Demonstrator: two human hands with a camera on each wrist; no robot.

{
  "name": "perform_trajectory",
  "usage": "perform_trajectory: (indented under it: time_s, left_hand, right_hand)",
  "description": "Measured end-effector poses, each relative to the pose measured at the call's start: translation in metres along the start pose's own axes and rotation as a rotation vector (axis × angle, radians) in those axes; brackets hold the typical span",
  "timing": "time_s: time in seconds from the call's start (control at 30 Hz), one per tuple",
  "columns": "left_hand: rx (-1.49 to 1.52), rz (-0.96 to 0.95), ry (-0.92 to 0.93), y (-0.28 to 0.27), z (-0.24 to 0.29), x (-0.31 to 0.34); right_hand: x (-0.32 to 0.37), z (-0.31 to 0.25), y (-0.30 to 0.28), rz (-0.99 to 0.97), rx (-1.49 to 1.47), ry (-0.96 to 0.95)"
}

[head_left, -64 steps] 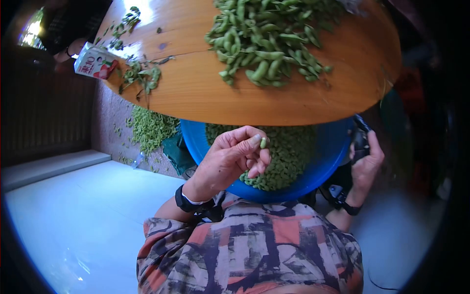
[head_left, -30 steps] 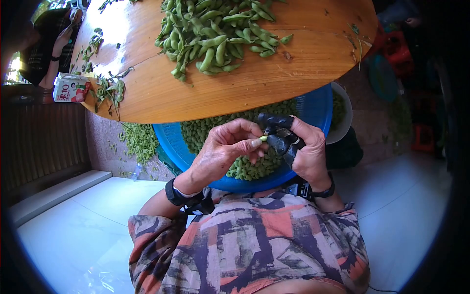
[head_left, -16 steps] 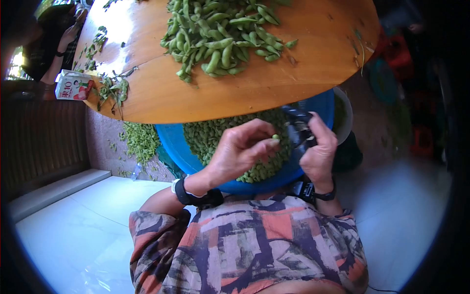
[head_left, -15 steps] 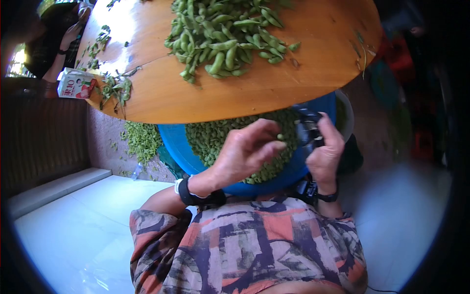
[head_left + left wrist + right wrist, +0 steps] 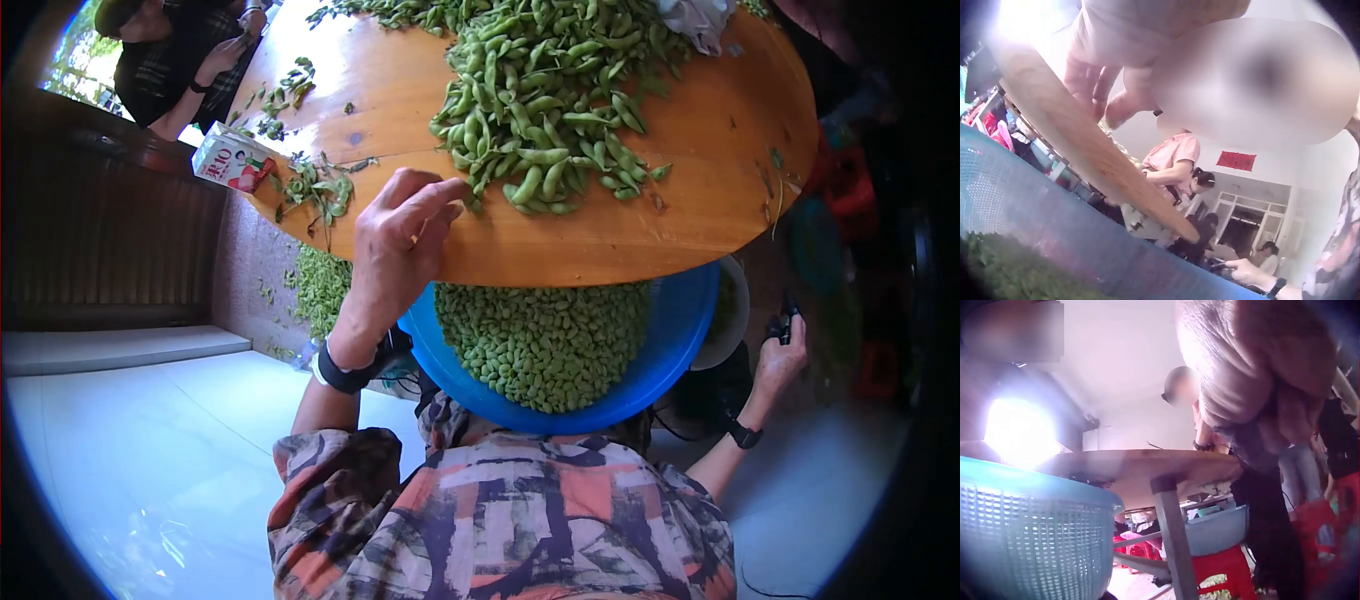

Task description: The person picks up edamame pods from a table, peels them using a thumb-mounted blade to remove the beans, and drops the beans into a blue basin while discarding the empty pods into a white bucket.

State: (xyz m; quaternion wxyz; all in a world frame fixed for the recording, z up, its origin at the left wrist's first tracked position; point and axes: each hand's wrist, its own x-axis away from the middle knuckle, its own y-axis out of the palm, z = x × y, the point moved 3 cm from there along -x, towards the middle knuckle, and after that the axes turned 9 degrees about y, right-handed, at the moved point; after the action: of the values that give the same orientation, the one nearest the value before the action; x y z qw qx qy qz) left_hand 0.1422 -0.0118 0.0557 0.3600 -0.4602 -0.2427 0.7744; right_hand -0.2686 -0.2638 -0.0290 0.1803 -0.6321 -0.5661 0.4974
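Observation:
In the head view my left hand (image 5: 400,235) reaches over the near edge of the table (image 5: 620,240). Its bent fingers end right at the left edge of a heap of green soybean pods (image 5: 540,130). From the left wrist, the fingers (image 5: 1094,87) hang down over the tabletop. My right hand (image 5: 783,358) is out to the right, beyond the blue basin (image 5: 690,340); its fingertips have black coverings (image 5: 780,322). Nothing shows between those fingers. The basin, under the table edge, holds many shelled green soybeans (image 5: 545,345).
A drink carton (image 5: 232,160) and leafy scraps (image 5: 318,190) lie at the table's left. Loose green pods (image 5: 322,285) cover floor there. A pale bucket (image 5: 728,320) stands right of the basin. Another person (image 5: 185,60) sits at far left. A red stool (image 5: 1225,572) stands below the table.
My left hand has gone from above the basin up to the pod heap; the small green bean it pinched no longer shows. My right hand has swung out to the right.

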Motion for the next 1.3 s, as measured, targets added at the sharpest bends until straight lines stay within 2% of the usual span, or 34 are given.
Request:
perform_trajectory:
  time_s: [0.07,0.1,0.13,0.17,0.2,0.23,0.27,0.33,0.4,0.43,0.47,0.53,0.6,0.67,0.73,0.8,0.87,0.93,0.97,1.0,1.07,1.1,1.13,1.17,1.2,1.23,1.3]
  left_hand:
    - [0.006,-0.052,0.05,0.006,-0.014,-0.001]
    - [0.016,-0.11,0.096,0.01,-0.018,0.0]
    - [0.016,-0.107,0.099,0.01,-0.02,-0.001]
    - [-0.003,-0.117,0.098,0.011,-0.02,-0.002]
    - [-0.022,-0.128,0.096,0.013,-0.02,-0.003]
    - [-0.019,-0.126,0.096,0.015,-0.018,-0.003]
    - [0.035,-0.055,0.068,0.015,-0.016,-0.002]
    - [0.094,0.013,0.042,0.015,-0.015,-0.003]
    - [0.013,0.167,0.065,0.01,-0.014,-0.004]
    - [0.01,0.151,-0.004,0.01,-0.014,-0.005]
    - [0.014,0.15,-0.003,0.012,-0.013,-0.006]
    - [0.098,0.179,-0.167,0.015,-0.016,-0.005]
    - [0.164,0.164,-0.228,0.016,-0.015,-0.001]
    - [0.699,0.143,-0.342,0.018,0.001,0.005]
    - [0.988,0.014,-0.433,0.028,0.026,0.009]
    - [1.083,-0.101,-0.513,0.044,0.047,0.016]
    - [1.181,-0.128,-0.514,0.061,0.06,0.023]
    - [1.186,-0.156,-0.506,0.073,0.072,0.024]
    - [1.174,-0.166,-0.499,0.078,0.077,0.025]
    - [1.095,-0.167,-0.397,0.085,0.08,0.029]
    - [1.09,-0.245,-0.363,0.091,0.086,0.033]
    - [1.093,-0.251,-0.364,0.093,0.088,0.033]
    - [1.23,-0.263,-0.499,0.097,0.089,0.034]
    - [1.364,-0.273,-0.637,0.101,0.09,0.035]
    - [1.362,-0.277,-0.639,0.103,0.091,0.035]
    - [1.419,-0.266,-0.659,0.106,0.092,0.036]
    - [1.475,-0.256,-0.681,0.112,0.093,0.039]
  right_hand:
    - [-0.001,-0.006,-0.006,-0.131,-0.01,0.423]
    - [-0.001,0.014,-0.001,-0.097,-0.081,0.312]
    - [-0.001,0.033,0.004,-0.094,-0.082,0.311]
    - [-0.001,0.046,0.005,-0.047,-0.069,0.225]
    - [-0.002,0.044,0.004,-0.002,-0.055,0.138]
    - [-0.002,0.042,0.002,0.001,-0.053,0.137]
    - [-0.002,0.036,0.0,0.019,0.016,0.087]
    - [-0.003,0.009,-0.01,0.04,0.088,0.042]
    - [-0.003,-0.021,-0.015,-0.108,0.045,0.261]
    - [-0.004,-0.038,-0.011,-0.064,-0.177,0.1]
    - [-0.004,-0.048,-0.01,-0.062,-0.174,0.102]
    - [-0.001,-0.07,-0.007,-0.077,-0.151,0.133]
    - [0.004,-0.105,-0.009,-0.12,-0.295,0.091]
    - [0.018,-0.139,-0.011,-0.387,-0.682,0.209]
    - [0.033,-0.159,-0.006,-0.695,-0.901,0.286]
    - [0.046,-0.176,-0.001,-0.897,-1.054,0.243]
    - [0.047,-0.197,-0.003,-0.897,-0.967,0.012]
    - [0.052,-0.197,0.0,-1.033,-1.0,0.176]
    - [0.053,-0.2,-0.002,-1.023,-1.088,0.225]
    - [0.053,-0.2,-0.002,-1.014,-1.084,0.236]
    - [0.054,-0.196,0.001,-0.988,-1.033,0.272]
    - [0.055,-0.191,0.005,-0.925,-1.039,0.219]
    - [0.055,-0.186,0.007,-0.923,-1.038,0.224]
    - [0.053,-0.183,0.005,-0.845,-0.967,0.072]
    - [0.052,-0.182,0.003,-0.765,-0.893,-0.077]
    - [0.053,-0.18,0.006,-0.765,-0.895,-0.073]
    - [0.053,-0.178,0.003,-0.615,-0.887,-0.213]
